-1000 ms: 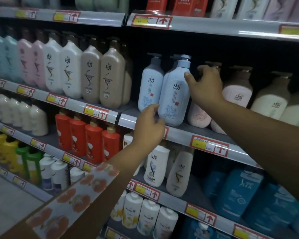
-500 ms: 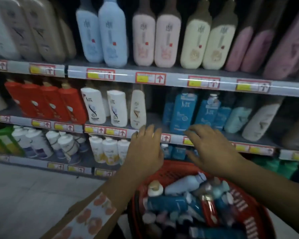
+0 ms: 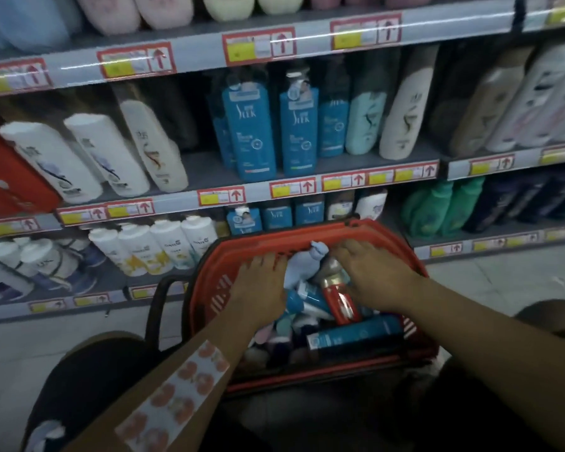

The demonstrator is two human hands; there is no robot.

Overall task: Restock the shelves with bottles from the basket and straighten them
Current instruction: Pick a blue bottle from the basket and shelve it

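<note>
Bottles (image 3: 353, 334) fill the red basket (image 3: 209, 288), left hand (image 3: 261, 285) and right hand (image 3: 372, 278) spread flat over them.

My hands are bare. My left forearm (image 3: 177, 383) wears a short strip of pale fabric printed with round orange-pink blotches, wrapped like a band. My right forearm (image 3: 490, 340) is uncovered. Dark trousers (image 3: 88, 380) cover my knees.
</note>
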